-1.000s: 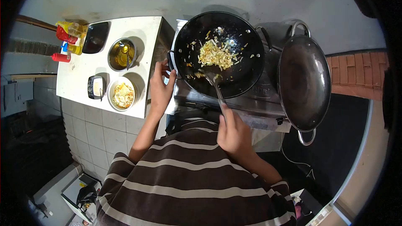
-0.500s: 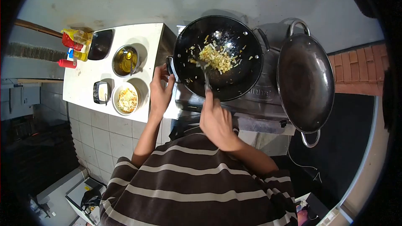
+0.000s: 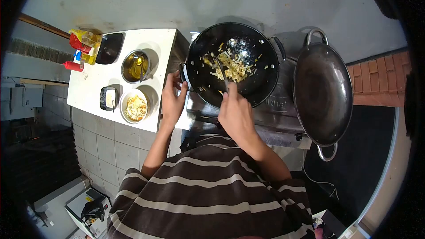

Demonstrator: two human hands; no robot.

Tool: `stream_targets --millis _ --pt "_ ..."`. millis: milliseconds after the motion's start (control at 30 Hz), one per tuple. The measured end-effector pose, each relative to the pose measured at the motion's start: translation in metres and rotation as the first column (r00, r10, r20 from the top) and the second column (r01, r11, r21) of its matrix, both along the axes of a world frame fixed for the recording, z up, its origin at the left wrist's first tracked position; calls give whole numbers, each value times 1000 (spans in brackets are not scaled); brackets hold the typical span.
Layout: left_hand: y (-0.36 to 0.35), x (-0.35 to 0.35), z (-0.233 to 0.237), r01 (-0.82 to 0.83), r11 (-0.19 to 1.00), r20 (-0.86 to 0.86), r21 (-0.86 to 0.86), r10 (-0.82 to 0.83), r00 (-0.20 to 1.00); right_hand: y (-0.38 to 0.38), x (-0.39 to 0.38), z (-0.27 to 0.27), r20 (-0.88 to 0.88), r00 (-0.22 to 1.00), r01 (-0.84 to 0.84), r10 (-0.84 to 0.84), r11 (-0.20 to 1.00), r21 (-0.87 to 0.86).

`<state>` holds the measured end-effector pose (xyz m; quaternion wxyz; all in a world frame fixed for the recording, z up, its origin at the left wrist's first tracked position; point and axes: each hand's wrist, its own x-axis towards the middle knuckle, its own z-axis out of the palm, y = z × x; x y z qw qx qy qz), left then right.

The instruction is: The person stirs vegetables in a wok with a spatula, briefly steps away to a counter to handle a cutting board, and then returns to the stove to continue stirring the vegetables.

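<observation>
A black wok stands on the stove, holding a heap of pale chopped food with bits scattered up its sides. My left hand is closed around the wok's left handle. In my right hand is the handle of a metal spatula; its blade end lies among the chopped pieces, seen nearly edge-on.
To the right, a second large wok leans on its side. On the white table at left are a metal bowl with yellow liquid, a bowl of shredded food, a small black dish, a black tray and several bottles.
The spatula has turned and shifted slightly right, and the chopped food is spread differently. My right hand moved a little right and down. My left hand stays at the handle.
</observation>
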<state>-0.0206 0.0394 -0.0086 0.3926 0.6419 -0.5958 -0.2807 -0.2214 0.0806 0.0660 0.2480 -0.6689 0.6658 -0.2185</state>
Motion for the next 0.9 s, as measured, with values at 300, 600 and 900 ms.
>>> stream_targets --millis 300,600,900 --pt "0 -2 3 -8 1000 -35 -8 8 999 -25 -5 -5 -73 997 -4 4 1000 3" --pt "2 -3 0 -39 998 -74 -41 36 997 -93 -70 71 -532 810 -459 249 833 -309" --pt "0 -7 -7 -76 995 -101 -61 70 992 -170 -49 77 -597 672 -732 438 513 -448"
